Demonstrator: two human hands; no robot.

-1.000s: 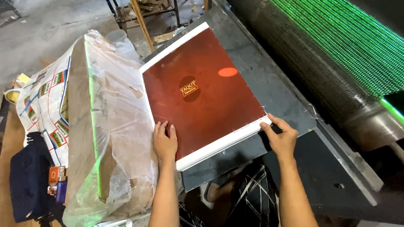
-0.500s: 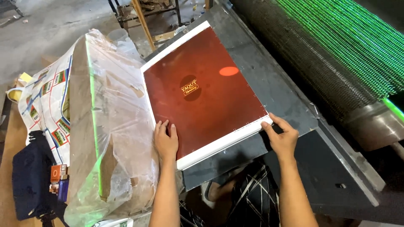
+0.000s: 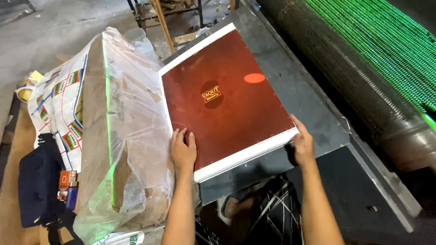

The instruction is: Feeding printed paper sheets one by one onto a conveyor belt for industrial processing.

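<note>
The left hand (image 3: 183,151) is laid flat, fingers spread and extended, on the near left corner of a large dark red rectangular printed sheet with white margins (image 3: 227,102), pressing down rather than gripping. The right hand (image 3: 303,143) is set against the near right corner, its fingers resting along the white edge; whether the thumb is curled beneath the sheet cannot be told. With both near corners held in this way, the sheet is kept flat and squared on the dark grey metal desk (image 3: 299,97) of a machine, its far edge directed toward a long dark textured metal roller (image 3: 363,77) that runs diagonally across the upper right. Green light is cast over a surface beyond the roller, and its nature is hard to make out. A small oval emblem is carried at the sheet's centre, with a bright reddish spot of light nearby. Just left of the sheet, a tall stack wrapped in torn clear plastic and brown paper (image 3: 122,136) is stood, its contents hidden by the wrapping. Farther left, a dark blue fabric bag (image 3: 38,186) is lain on the floor, partly cut off by the frame. Below the desk, patterned dark clothing is glimpsed between the forearms.
</note>
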